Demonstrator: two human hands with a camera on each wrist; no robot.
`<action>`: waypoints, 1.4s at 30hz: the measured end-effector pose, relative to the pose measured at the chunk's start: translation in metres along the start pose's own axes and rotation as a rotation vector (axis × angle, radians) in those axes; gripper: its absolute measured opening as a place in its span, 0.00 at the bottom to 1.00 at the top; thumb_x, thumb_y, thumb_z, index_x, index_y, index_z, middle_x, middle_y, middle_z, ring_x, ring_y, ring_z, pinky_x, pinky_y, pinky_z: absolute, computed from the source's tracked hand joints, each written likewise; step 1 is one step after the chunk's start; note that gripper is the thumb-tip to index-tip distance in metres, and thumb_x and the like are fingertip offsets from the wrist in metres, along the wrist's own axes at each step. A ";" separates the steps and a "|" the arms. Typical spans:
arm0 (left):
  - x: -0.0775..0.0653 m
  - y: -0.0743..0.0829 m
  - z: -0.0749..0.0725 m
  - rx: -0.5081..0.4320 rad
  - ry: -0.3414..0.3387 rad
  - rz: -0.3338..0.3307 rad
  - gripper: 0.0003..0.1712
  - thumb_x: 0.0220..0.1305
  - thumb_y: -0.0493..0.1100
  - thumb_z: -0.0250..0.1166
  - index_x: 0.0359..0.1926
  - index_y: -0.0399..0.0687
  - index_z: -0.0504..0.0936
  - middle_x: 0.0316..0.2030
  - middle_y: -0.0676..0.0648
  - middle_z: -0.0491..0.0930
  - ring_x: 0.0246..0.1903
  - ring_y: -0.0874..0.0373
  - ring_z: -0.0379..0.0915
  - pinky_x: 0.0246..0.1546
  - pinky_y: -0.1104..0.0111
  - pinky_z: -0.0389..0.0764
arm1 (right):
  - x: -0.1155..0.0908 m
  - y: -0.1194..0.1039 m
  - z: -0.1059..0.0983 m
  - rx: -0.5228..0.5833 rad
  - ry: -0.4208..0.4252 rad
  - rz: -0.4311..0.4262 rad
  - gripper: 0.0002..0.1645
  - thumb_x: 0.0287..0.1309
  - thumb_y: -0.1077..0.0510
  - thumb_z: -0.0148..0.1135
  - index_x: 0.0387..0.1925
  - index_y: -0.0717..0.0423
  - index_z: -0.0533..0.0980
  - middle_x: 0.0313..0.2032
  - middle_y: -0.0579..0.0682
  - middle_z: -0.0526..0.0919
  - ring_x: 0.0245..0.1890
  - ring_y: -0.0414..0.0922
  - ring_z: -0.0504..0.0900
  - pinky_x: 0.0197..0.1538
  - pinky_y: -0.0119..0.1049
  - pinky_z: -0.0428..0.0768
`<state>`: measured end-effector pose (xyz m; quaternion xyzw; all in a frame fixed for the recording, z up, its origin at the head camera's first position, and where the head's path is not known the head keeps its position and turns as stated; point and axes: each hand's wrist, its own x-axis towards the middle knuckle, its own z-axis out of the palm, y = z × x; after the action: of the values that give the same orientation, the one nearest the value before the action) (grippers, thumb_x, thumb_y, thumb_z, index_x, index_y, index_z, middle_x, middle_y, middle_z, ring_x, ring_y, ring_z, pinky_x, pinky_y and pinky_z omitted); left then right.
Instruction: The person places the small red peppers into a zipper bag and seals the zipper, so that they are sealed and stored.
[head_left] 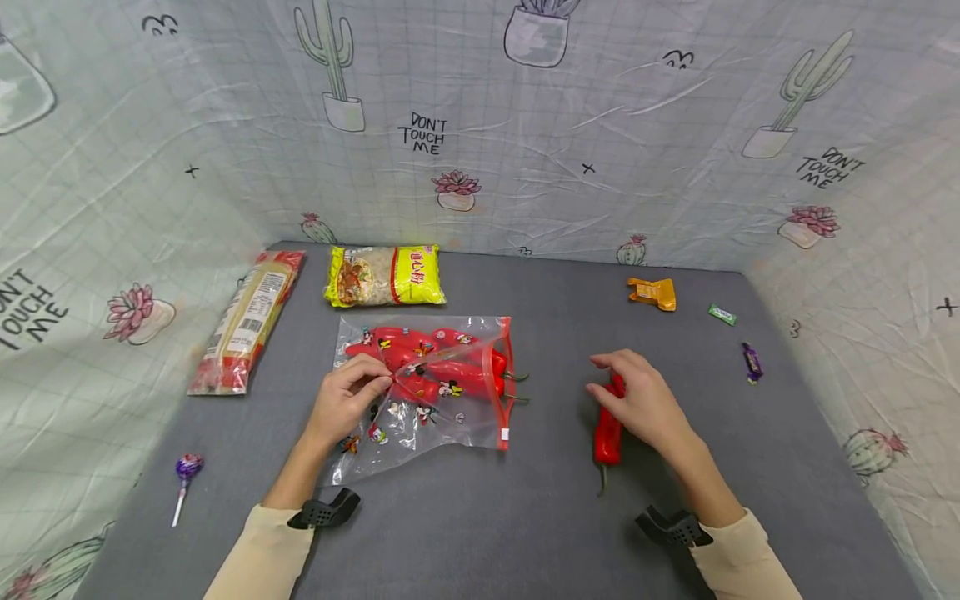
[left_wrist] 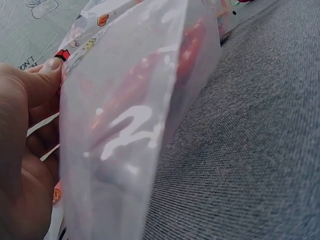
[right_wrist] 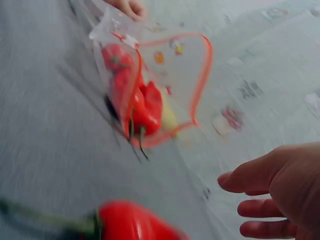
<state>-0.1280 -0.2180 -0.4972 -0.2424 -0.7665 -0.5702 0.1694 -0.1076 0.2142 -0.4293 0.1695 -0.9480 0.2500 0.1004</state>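
A clear zip bag (head_left: 457,429) with cartoon prints and a red-orange zip edge lies on the grey table, holding several red chili peppers (head_left: 465,377). Two green stems poke out of its mouth, which gapes in the right wrist view. My left hand (head_left: 347,402) pinches the bag's upper film between thumb and fingers; in the left wrist view the plastic hides part of the fingers. Over a loose red pepper (head_left: 607,437), right of the bag, hovers my right hand (head_left: 641,398). Its thumb and fingers are apart, and the right wrist view shows nothing between them.
Behind the bag lies a yellow noodle packet (head_left: 386,277), with a long red-ended packet (head_left: 247,325) at left. A lollipop (head_left: 185,479) is at front left. An orange wrapper (head_left: 652,293), a green sweet (head_left: 722,314) and a purple sweet (head_left: 752,362) lie at right.
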 end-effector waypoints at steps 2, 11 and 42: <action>0.000 -0.001 0.000 0.006 0.003 0.007 0.09 0.56 0.29 0.65 0.34 0.46 0.83 0.33 0.48 0.80 0.33 0.64 0.74 0.31 0.79 0.76 | -0.011 0.008 -0.006 -0.027 -0.020 0.057 0.25 0.53 0.52 0.68 0.52 0.53 0.76 0.47 0.51 0.78 0.45 0.48 0.74 0.47 0.48 0.76; 0.001 0.003 -0.002 0.032 0.008 -0.017 0.10 0.55 0.28 0.65 0.33 0.46 0.83 0.33 0.48 0.80 0.33 0.65 0.74 0.31 0.80 0.76 | -0.048 0.042 -0.021 -0.098 -0.143 0.258 0.32 0.52 0.50 0.67 0.57 0.58 0.71 0.49 0.59 0.73 0.44 0.51 0.70 0.43 0.48 0.74; 0.000 0.000 0.001 0.055 0.008 -0.005 0.09 0.56 0.31 0.66 0.33 0.50 0.83 0.33 0.51 0.80 0.33 0.65 0.75 0.30 0.79 0.75 | -0.015 0.019 -0.028 -0.070 -0.095 0.140 0.27 0.51 0.51 0.69 0.51 0.58 0.76 0.41 0.53 0.80 0.33 0.45 0.74 0.32 0.33 0.73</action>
<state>-0.1284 -0.2176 -0.4976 -0.2334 -0.7818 -0.5502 0.1778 -0.0974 0.2479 -0.4177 0.1109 -0.9694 0.2145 0.0435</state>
